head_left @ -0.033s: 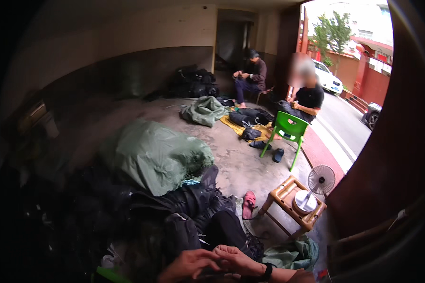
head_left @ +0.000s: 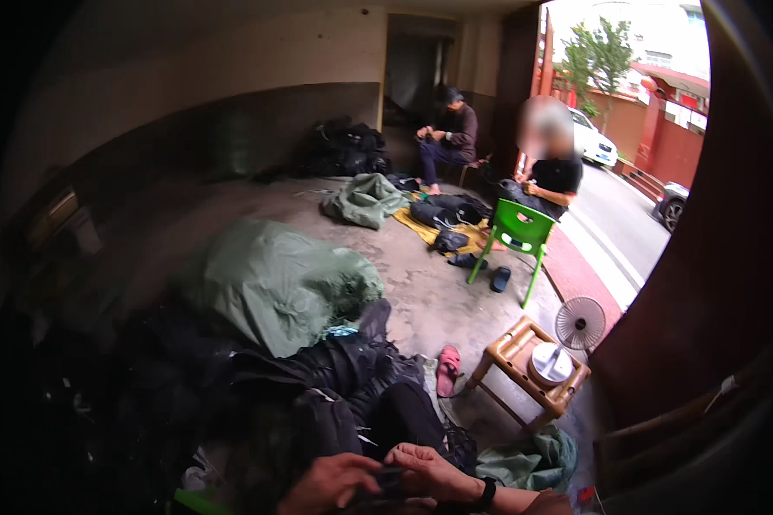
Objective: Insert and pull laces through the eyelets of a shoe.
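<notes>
At the near edge, the left hand [head_left: 331, 482] and right hand [head_left: 434, 472] meet, both grips pinching a small dark item [head_left: 391, 482]. Just beyond lies a heap of black bags [head_left: 352, 378], with a green tarp bundle [head_left: 275, 283] farther left.

Single head-worn fisheye view, looking forward and down over a concrete floor. The wooden stool [head_left: 531, 365] sits close, lower right; beyond it the green chair [head_left: 519, 230], farther off, before the street opening.
</notes>
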Demonstrator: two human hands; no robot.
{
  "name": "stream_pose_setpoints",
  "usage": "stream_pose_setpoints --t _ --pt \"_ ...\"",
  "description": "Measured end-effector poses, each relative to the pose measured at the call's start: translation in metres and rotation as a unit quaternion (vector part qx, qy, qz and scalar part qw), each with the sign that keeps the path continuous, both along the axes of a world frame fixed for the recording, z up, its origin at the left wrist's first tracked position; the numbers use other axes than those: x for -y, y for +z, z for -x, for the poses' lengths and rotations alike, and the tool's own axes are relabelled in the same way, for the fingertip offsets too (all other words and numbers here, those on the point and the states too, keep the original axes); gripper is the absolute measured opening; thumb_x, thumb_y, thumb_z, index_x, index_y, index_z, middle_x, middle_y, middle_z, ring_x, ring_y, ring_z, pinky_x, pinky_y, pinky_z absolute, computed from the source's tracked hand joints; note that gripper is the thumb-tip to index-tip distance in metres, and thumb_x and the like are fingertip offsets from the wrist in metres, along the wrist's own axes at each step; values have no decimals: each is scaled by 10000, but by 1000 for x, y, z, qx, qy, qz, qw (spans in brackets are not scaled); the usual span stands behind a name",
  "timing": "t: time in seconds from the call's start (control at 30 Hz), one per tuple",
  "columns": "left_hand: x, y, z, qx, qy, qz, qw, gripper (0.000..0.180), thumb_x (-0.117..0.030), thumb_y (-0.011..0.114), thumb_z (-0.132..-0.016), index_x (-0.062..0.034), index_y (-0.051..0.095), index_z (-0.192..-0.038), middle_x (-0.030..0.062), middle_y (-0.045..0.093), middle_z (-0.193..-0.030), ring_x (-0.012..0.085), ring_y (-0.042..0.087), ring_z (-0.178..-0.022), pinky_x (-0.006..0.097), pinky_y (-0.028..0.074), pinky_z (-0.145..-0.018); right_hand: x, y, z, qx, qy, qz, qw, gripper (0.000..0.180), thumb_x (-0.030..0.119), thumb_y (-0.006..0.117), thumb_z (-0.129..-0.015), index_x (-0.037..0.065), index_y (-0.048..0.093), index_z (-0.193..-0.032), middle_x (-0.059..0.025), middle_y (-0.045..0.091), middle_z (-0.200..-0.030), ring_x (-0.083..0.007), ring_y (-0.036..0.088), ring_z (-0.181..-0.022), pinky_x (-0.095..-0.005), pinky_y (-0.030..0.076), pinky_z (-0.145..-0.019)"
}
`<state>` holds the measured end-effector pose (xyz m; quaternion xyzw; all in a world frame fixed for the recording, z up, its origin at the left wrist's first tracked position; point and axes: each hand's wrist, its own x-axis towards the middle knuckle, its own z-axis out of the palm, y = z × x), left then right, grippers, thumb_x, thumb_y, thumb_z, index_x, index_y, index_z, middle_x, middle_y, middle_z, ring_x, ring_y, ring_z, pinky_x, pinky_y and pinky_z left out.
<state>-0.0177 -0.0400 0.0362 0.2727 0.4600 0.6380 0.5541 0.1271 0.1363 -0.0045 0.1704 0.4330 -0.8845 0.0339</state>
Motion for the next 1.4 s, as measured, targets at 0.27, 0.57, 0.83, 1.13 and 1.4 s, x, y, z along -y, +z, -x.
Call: stream_pose_setpoints --t 0.27,0.57,0.83,1.13,1.4 --pt "136 -102 70 341 316 -199 863 277 -173 438 -1019 -39 542 -1238 35 683 -1015 63 451 -470 230 422 -473 -21 -22 -30 55 -148 -42 987 219 258 540 -1001 90 626 -1112 106 400 -610 -2 342 -493 -187 269 -457" --pt "141 -49 50 256 445 -284 810 408 -127 555 -955 -27 466 -1340 85 605 -1273 43 433 -507 202 369 -496 -40 7 -46 20 -214 -336 917 207 202 552 -986 56 673 -1068 79 468 -683 -2 371 -542 -193 298 -470" --pt "156 -29 38 66 428 -195 880 166 -154 635 -918 -31 612 -1027 79 664 -780 103 569 -579 219 422 -494 -120 61 -102 4 -363 -642 675 208 103 506 -980 -14 649 -1076 -57 637 -894 -119 585 -818 -240 456 -752" --pt "67 -103 49 -264 355 39 896 127 -41 565 -938 46 657 -954 62 616 -996 116 627 -802 230 501 -746 -4 -38 58 12 43 -440 897 310 15 541 -941 35 616 -1241 -49 650 -783 -87 620 -765 -244 494 -726" --pt "16 -128 48 -469 388 154 778 157 -47 610 -902 -53 568 -1053 98 628 -743 226 622 -620 306 489 -560 26 -95 106 36 10 -385 922 126 110 622 -921 -16 619 -937 -37 639 -684 -84 583 -587 -228 455 -524"
